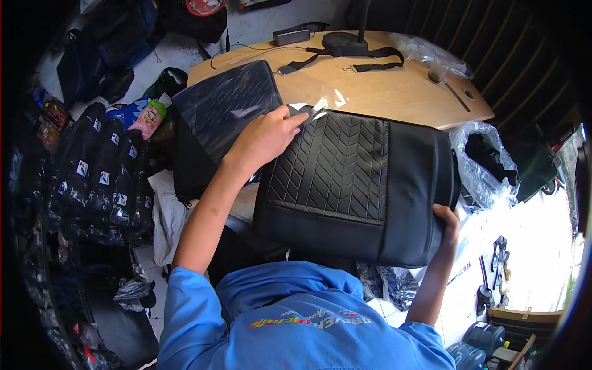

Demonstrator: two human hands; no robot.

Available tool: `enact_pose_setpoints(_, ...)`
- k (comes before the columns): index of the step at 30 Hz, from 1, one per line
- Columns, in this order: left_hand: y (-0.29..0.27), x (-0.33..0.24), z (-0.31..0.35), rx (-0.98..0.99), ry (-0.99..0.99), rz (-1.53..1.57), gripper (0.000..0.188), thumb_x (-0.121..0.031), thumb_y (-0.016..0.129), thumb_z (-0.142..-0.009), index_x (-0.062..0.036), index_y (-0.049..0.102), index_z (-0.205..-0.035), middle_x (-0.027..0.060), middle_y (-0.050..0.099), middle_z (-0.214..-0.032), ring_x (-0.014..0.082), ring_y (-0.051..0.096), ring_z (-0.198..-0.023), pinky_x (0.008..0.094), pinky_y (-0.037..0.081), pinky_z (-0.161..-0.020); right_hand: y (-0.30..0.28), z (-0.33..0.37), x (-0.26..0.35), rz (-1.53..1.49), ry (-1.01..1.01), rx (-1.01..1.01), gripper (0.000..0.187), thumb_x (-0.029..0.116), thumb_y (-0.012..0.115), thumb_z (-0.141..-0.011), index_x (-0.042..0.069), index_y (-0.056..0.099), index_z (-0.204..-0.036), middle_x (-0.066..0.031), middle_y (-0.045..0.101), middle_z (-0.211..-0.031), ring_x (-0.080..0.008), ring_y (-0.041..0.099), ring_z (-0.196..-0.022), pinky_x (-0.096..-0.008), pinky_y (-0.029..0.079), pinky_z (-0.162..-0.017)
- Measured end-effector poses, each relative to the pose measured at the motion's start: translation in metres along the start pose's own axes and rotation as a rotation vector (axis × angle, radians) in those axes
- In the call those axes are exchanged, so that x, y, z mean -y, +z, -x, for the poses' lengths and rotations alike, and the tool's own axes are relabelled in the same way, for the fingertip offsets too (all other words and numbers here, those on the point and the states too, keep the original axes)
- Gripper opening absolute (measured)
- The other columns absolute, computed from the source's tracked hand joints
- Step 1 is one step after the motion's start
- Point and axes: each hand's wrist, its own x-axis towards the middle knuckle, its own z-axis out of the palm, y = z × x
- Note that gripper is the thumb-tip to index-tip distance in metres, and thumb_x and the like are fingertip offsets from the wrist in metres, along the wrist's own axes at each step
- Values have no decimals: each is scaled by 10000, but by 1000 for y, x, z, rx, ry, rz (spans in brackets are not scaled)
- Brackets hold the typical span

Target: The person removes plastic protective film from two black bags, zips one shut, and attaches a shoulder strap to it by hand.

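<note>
A: Position of the seat cover (pixel 357 185)?

B: Black, padded, herringbone-stitched centre panel with smooth side panels. It is held up in front of the person, its top edge against the near edge of the worktop (pixel 394 92).

A: Left hand (pixel 265 139)?

B: At the cover's upper left corner. Fingers closed, pinching a bit of clear plastic film (pixel 314 111) right at that corner. The film shows white glare.

A: Right hand (pixel 447 219)?

B: At the lower right edge of the cover. Fingers curled round the edge, gripping it; the fingertips go behind the cover and are hidden.

A: Anything beside the cover?

B: A second cover (pixel 228 108), dark and shiny as if wrapped, leans just left of it, partly behind the left hand. On the worktop farther back: a black strap (pixel 351 58), a round black base (pixel 344 42) with a post, and a clear bag (pixel 431 55) at the right end.

A: Around the worktop?

B: Right of the cover, a clear bag with something black (pixel 487 157) inside. To the left, a row of black packed items (pixel 102 179) with small labels, stacked on the floor. The person wears a blue shirt (pixel 296 320).
</note>
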Motion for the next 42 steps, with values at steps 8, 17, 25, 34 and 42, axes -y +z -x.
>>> enact_pose_setpoints(8, 0, -6, 25, -101, -35, 61, 357, 12, 596, -825, -42, 588, -1179, 113, 567, -1018, 318, 628, -797, 409, 505, -719, -6, -22, -14, 50, 98, 63, 556, 48, 559, -723, -86, 424, -1245, -212, 605, -982, -263, 666, -794, -343, 580, -714)
enact_pose_setpoints(17, 1, -6, 70, -241, -270, -123, 227, -37, 615, -832, -25, 600, -1059, 148, 612, -962, 338, 621, -817, 394, 500, -690, 1, -20, -38, -83, -55, 29, 509, 124, 558, -783, -48, 453, -1251, -187, 646, -939, -253, 685, -752, -328, 595, -678)
enact_pose_setpoints(25, -9, -13, 80, -250, -282, -101, 141, -102, 619, -853, -16, 615, -965, 161, 620, -767, 331, 634, -716, 399, 504, -607, -18, -33, -49, -106, 5, 55, 334, 156, 567, -798, -83, 591, -1029, -182, 662, -890, -253, 685, -736, -322, 588, -671)
enact_pose_setpoints(34, -25, 5, 87, -145, -225, 268, 381, 78, 612, -795, 5, 582, -1168, 73, 541, -792, 111, 545, -605, 252, 437, -556, -16, -35, -55, -300, 144, -39, 630, 41, 532, -808, 44, 307, -1397, -229, 626, -989, -282, 687, -744, -337, 608, -614)
enact_pose_setpoints(42, -13, 1, 99, -352, -257, 444, 401, 124, 602, -761, 18, 590, -1147, 113, 619, -860, 175, 649, -738, 271, 534, -667, 4, -24, -48, -304, 94, -60, 529, 70, 554, -811, -26, 399, -1308, -224, 637, -940, -269, 685, -684, -321, 605, -587)
